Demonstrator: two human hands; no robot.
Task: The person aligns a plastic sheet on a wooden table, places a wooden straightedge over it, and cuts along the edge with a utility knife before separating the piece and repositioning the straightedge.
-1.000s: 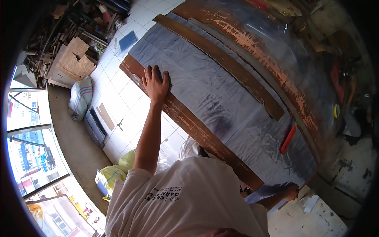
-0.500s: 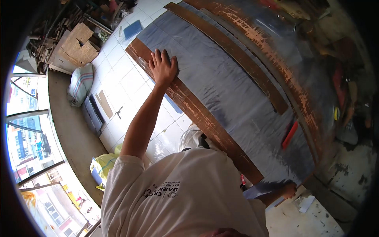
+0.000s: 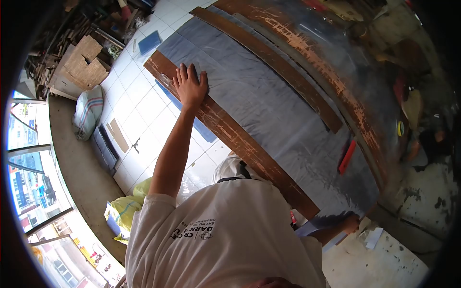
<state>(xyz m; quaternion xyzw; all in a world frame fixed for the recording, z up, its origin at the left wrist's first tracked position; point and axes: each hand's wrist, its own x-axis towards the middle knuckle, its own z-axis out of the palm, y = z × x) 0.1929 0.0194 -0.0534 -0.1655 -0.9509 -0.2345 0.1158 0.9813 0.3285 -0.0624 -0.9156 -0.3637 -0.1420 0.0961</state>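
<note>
My left hand (image 3: 191,89) lies flat with fingers apart on the far end of a scuffed brown wooden strip (image 3: 240,142). The strip runs along the near edge of a wrinkled blue-grey sheet (image 3: 249,101) that covers the table. At the sheet's right corner, my right hand (image 3: 351,224) is closed on its edge, where the material bunches; its fingers show only in part. A red utility knife (image 3: 346,157) rests on the sheet. Another brown strip (image 3: 273,62) lies across the sheet, farther from me.
Beyond the sheet is a worn brown board edge (image 3: 312,57). To the left, on the white tiled floor (image 3: 129,108), are a white sack (image 3: 89,111), a yellow bag (image 3: 126,211) and scrap boards (image 3: 85,62). A yellow tape roll (image 3: 400,128) sits at the right.
The view has shifted slightly, so the table and strips sit a little farther left. Both hands keep their places, the left on the strip and the right at the sheet's corner.
</note>
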